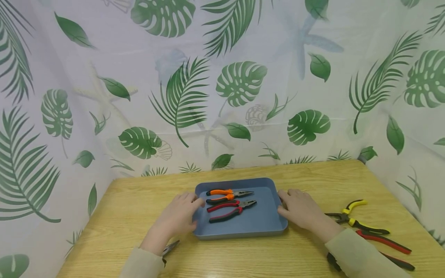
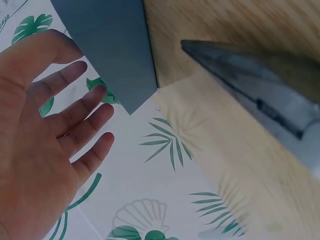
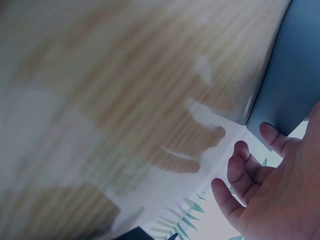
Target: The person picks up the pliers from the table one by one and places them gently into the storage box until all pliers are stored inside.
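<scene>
A blue-grey rectangular tray [image 1: 264, 224] lies on the wooden table. In its left half are long-nose pliers with orange and black handles [image 1: 230, 197] and, just nearer, combination pliers with red and black handles [image 1: 240, 210]. My left hand [image 1: 177, 214] is at the tray's left edge, its thumb and fingers spread and loosely bent; the left wrist view shows them beside the tray's outer wall [image 2: 112, 50]. At the right edge is my right hand [image 1: 301, 208], fingers relaxed. One fingertip lies right at the tray wall [image 3: 287, 70] in the right wrist view. Neither palm grips anything.
Yellow-and-black-handled pliers [image 1: 344, 218] lie right of my right hand. Red-and-black-handled pliers [image 1: 386, 241] are nearer, partly hidden by my right sleeve. A pointed metal plier nose [image 1: 171, 248] shows beside my left forearm. A leaf-print cloth [image 1: 243, 146] hangs behind the table [image 1: 149, 193].
</scene>
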`<state>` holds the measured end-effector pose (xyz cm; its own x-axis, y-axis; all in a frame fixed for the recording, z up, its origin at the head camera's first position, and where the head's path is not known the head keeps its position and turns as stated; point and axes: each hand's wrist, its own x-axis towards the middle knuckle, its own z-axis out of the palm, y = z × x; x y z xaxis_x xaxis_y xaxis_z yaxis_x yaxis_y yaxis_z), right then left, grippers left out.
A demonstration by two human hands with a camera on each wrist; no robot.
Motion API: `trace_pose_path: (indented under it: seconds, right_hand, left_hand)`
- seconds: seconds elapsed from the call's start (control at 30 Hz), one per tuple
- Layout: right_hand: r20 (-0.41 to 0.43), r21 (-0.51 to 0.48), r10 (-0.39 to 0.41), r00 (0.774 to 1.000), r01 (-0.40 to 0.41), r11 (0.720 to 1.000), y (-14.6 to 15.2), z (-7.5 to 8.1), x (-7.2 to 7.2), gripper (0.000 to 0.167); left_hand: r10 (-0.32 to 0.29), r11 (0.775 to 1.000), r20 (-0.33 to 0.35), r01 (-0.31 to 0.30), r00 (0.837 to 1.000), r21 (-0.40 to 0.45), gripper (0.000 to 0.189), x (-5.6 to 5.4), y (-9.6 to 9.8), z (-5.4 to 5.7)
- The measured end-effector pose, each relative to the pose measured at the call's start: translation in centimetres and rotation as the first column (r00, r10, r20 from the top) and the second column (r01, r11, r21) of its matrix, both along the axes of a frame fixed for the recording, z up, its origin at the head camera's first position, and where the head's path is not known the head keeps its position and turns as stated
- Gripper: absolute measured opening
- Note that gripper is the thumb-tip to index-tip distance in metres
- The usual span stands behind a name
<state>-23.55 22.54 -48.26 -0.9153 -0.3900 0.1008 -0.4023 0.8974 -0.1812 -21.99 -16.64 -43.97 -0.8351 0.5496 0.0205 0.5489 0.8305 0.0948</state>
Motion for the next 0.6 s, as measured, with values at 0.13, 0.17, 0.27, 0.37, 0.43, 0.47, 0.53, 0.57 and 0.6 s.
trace_pose_path:
  seconds: [0.13, 0.17, 0.27, 0.37, 0.43, 0.47, 0.53, 0.57, 0.6]
  right_hand:
    - [-0.003, 0.005, -0.006, 1.000, 0.006, 1.000, 0.0, -0.2, -0.1, 0.044]
    - [-0.006, 0.006, -0.006, 1.000, 0.006, 1.000, 0.0, -0.3, -0.1, 0.045]
    - [-0.013, 0.009, -0.007, 1.000, 0.007, 1.000, 0.0, -0.3, -0.2, 0.046]
    - [-0.019, 0.011, -0.004, 1.000, 0.005, 1.000, 0.0, -0.2, -0.1, 0.046]
    - [-0.020, 0.011, -0.003, 1.000, 0.004, 1.000, 0.0, -0.2, -0.1, 0.044]
    - [-0.019, 0.010, -0.003, 1.000, 0.003, 1.000, 0.0, -0.1, -0.1, 0.043]
    - [-0.018, 0.011, -0.003, 1.000, 0.003, 1.000, 0.0, -0.1, 0.0, 0.042]
    - [-0.018, 0.011, -0.003, 1.000, 0.003, 1.000, 0.0, 0.0, 0.0, 0.043]
    - [-0.019, 0.012, -0.004, 1.000, 0.004, 1.000, 0.0, 0.0, 0.1, 0.044]
  left_hand:
    - [0.003, 1.000, 0.008, -0.003, 1.000, 0.000, 0.040, 0.3, -0.2, -0.1]
    - [0.002, 1.000, 0.009, -0.002, 1.000, 0.003, 0.039, 0.4, -0.3, -0.1]
    - [0.001, 1.000, -0.002, -0.001, 1.000, 0.015, 0.038, 0.6, -0.4, -0.2]
    - [0.005, 1.000, -0.017, -0.004, 1.000, 0.008, 0.037, 0.7, -0.5, -0.5]
    - [0.003, 1.000, -0.026, -0.003, 1.000, 0.004, 0.036, 0.9, -0.6, -0.6]
    - [0.005, 1.000, -0.028, -0.005, 1.000, 0.002, 0.035, 1.0, -0.7, -0.7]
    - [0.006, 1.000, -0.037, -0.005, 0.999, 0.010, 0.035, 1.2, -0.7, -0.8]
    - [0.006, 1.000, -0.041, -0.005, 0.999, 0.016, 0.035, 1.3, -0.8, -0.8]
    - [0.007, 1.000, -0.045, -0.006, 0.999, 0.021, 0.035, 1.4, -0.8, -0.8]
